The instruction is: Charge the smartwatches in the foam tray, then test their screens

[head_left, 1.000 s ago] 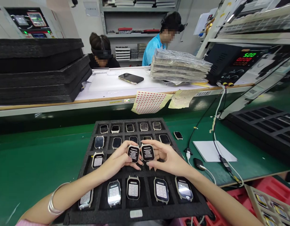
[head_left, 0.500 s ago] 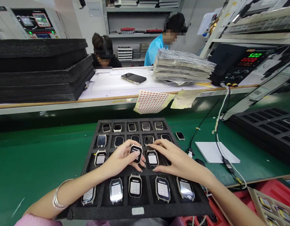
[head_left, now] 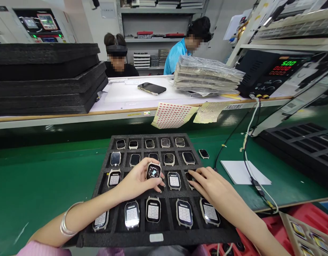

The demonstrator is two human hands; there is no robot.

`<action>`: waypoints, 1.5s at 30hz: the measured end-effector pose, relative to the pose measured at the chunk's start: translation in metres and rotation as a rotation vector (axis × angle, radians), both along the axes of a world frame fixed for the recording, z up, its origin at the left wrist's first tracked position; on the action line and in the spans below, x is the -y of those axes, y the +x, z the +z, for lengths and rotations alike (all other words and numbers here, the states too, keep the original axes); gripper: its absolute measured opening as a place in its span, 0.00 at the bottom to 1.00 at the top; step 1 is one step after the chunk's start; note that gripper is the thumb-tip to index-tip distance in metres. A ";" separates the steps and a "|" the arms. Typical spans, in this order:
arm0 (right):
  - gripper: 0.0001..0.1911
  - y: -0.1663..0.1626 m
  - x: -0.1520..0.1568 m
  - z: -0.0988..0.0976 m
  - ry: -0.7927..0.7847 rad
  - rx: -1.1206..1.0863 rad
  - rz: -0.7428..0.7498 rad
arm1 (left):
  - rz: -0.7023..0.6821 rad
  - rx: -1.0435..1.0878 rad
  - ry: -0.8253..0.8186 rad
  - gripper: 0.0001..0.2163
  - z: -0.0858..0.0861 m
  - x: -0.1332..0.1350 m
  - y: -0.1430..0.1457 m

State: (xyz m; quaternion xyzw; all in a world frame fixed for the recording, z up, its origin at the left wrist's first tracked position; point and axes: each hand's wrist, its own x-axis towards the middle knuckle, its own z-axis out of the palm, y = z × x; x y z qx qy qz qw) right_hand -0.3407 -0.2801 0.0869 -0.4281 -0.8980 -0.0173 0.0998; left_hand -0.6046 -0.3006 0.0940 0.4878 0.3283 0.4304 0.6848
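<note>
My left hand [head_left: 142, 176] is closed round a strapless smartwatch [head_left: 153, 171], holding it face up above a black foam tray [head_left: 121, 239]. A dial with a small blue figure shows on that watch's screen. Over the third row, at the right, my right hand [head_left: 210, 181] has its thumb and fingertips round another smartwatch [head_left: 189, 177], whose dark face is partly covered. Between the hands, a smartwatch [head_left: 174, 180] with a white grid on its screen lies in its compartment. Several more grid screens glow in the near row, while watches in the far rows look dark.
A lone smartwatch [head_left: 203, 153] and white paper [head_left: 245, 172] lie on the green mat right of the tray. Cables [head_left: 257, 185] cross the paper. Ahead, a shelf carries stacked foam trays [head_left: 46, 78], a phone [head_left: 152, 88] and a power supply [head_left: 273, 71]. Two people sit beyond.
My right hand has moved right, from beside the middle watch to the one at the row's right end. The held watch's screen has changed from text to a dial, and my left thumb is lower.
</note>
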 end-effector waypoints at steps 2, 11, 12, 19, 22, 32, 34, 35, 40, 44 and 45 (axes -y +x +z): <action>0.21 0.003 0.000 -0.007 -0.047 -0.118 -0.048 | -0.001 -0.017 0.017 0.16 0.000 0.001 0.001; 0.17 0.006 -0.019 0.030 -0.653 -0.714 -0.030 | 0.035 -0.074 0.028 0.16 0.005 0.006 0.000; 0.16 0.001 -0.019 0.036 -0.683 -0.787 -0.012 | 0.038 -0.073 0.027 0.16 0.005 0.006 0.000; 0.18 -0.043 -0.018 0.048 -1.139 -1.236 0.106 | 0.089 -0.079 0.024 0.17 0.003 0.005 -0.001; 0.26 -0.055 -0.022 0.042 -1.302 -1.311 0.195 | 0.125 -0.071 0.024 0.18 0.000 0.003 -0.002; 0.22 -0.053 -0.025 0.017 -1.402 -1.311 0.275 | 0.091 -0.176 0.022 0.17 0.003 0.001 -0.001; 0.24 -0.052 -0.025 0.016 -1.432 -1.293 0.283 | 0.098 -0.227 0.047 0.16 0.000 0.002 -0.001; 0.24 -0.052 -0.024 0.016 -1.443 -1.290 0.286 | 0.106 -0.256 0.063 0.15 -0.002 0.002 -0.001; 0.26 -0.053 -0.025 0.016 -1.461 -1.298 0.293 | 0.120 -0.369 0.099 0.11 -0.009 0.003 -0.002; 0.25 -0.053 -0.024 0.014 -1.442 -1.296 0.296 | 0.162 -0.425 0.197 0.11 -0.006 0.005 -0.003; 0.25 -0.053 -0.024 0.014 -1.436 -1.288 0.295 | 0.166 -0.447 0.232 0.11 -0.004 0.006 -0.003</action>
